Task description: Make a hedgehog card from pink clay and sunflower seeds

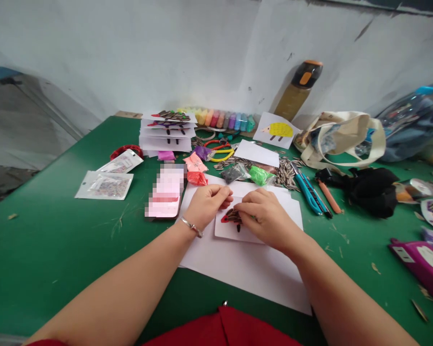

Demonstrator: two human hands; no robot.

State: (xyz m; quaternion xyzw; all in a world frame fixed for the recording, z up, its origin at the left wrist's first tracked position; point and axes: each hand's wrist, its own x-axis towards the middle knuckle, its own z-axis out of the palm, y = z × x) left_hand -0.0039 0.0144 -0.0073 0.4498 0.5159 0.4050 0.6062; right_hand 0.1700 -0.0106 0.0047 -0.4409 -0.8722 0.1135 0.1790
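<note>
A small white card [223, 233] lies on larger white sheets [274, 274] in front of me. On it is a hedgehog figure [232, 216] with a red snout, a back of striped sunflower seeds and dark legs. My right hand [265, 214] covers the figure's right part, fingertips bent together at its back; anything between them is hidden. My left hand [209, 204] is closed just left of the figure, thumb against the curled fingers, and what it may hold does not show. Beyond the hands lie a green clay packet [261, 176], a black clay packet [235, 173] and loose sunflower seeds [286, 174].
A phone [166, 192] and seed-bead packets [104, 185] lie left. Stacked cards with hedgehogs [168, 132] and a drawn hedgehog card [277, 129] stand behind. Scissors [222, 153], a blue cutter [308, 192], a bottle [298, 91] and a cloth bag [341, 137] are farther out.
</note>
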